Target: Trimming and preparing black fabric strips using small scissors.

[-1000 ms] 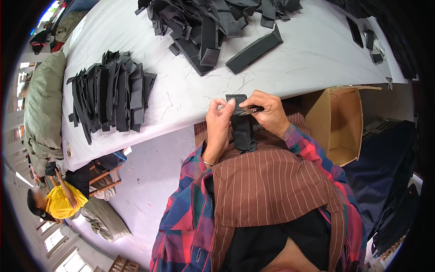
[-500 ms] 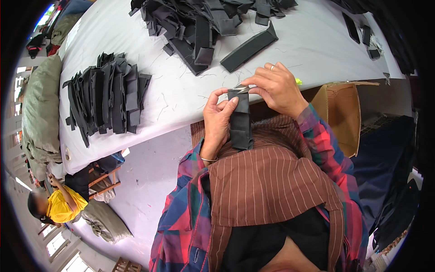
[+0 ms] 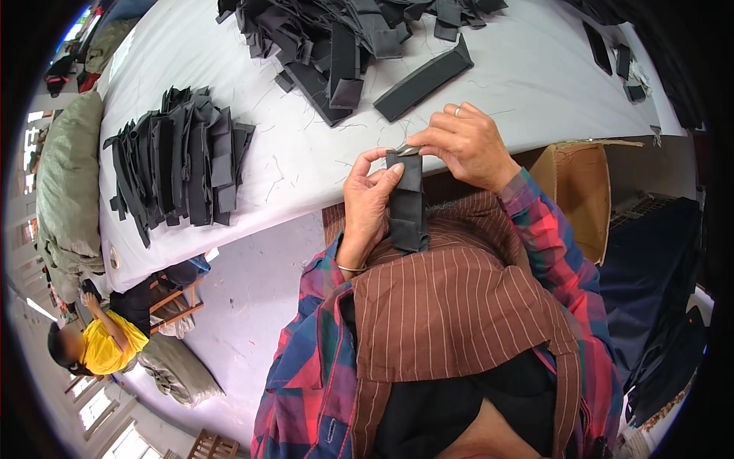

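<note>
My left hand [image 3: 367, 200] is closed on a folded black fabric strip [image 3: 407, 205], thumb on its face near the upper end. The strip hangs down in front of my striped brown apron. In my right hand [image 3: 468, 145], thumb and fingers pinch small metal thread snips [image 3: 407, 151], partly hidden by the fingers. Their blades lie at the strip's top edge, close to my left fingertips. Just beyond my hands, a single black strip [image 3: 424, 80] lies slantwise on the white-covered table [image 3: 306, 164].
A neat row of folded black strips [image 3: 182, 164] lies at the table's left. Toward the far side is a loose heap of them [image 3: 329, 38]. An open cardboard box [image 3: 572, 195] stands at right below the table edge. A person in yellow [image 3: 115, 344] sits at far left.
My hands stay nearly in place, with the snips still at the strip's top edge; the blades look closer together. The person in yellow has shifted an arm slightly.
</note>
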A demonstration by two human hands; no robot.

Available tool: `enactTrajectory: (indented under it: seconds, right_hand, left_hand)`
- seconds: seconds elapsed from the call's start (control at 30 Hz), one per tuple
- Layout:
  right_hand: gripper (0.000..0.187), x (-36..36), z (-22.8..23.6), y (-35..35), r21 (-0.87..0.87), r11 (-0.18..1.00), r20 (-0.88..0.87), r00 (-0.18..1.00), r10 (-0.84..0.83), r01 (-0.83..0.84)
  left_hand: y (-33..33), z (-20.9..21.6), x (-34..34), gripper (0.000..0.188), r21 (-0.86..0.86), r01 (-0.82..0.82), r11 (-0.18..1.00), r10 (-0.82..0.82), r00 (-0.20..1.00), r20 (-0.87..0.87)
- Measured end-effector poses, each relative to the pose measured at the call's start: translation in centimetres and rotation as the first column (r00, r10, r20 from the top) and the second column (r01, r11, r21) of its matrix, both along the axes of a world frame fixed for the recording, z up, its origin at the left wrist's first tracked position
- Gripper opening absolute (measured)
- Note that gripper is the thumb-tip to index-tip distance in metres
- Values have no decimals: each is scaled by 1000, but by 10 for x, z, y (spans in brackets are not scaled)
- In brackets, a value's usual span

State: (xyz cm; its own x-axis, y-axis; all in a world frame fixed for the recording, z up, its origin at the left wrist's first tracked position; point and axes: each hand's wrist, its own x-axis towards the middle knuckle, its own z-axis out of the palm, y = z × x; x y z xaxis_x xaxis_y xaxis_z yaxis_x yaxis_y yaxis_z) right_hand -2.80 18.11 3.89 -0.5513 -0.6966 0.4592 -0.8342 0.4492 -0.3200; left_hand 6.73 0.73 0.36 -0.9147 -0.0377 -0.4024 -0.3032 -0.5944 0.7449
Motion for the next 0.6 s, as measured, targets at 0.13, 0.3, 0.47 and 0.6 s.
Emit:
enactTrajectory:
  seconds: [0.13, 0.3, 0.47, 0.6]
  right_hand:
    - [11, -1, -2, -1, -10, 1000, -1, 1000, 12, -12]
    - [10, -1, -2, -2, -11, 1000, -22, 1000, 15, -16]
    - [9, 0, -4, -2, -29, 1000, -19, 1000, -5, 4]
    - [12, 5, -6, -1, -20, 998, 115, 992, -54, 57]
  left_hand:
    - [0, 2, -1, 30, -6, 17, 1000, -17, 1000, 7]
    - [1, 0, -2, 31, 16, 16, 1000, -16, 1000, 3]
    - [1, -2, -2, 33, 27, 21, 999, -21, 1000, 0]
    - [2, 0, 1, 48, -42, 112, 993, -114, 993, -44]
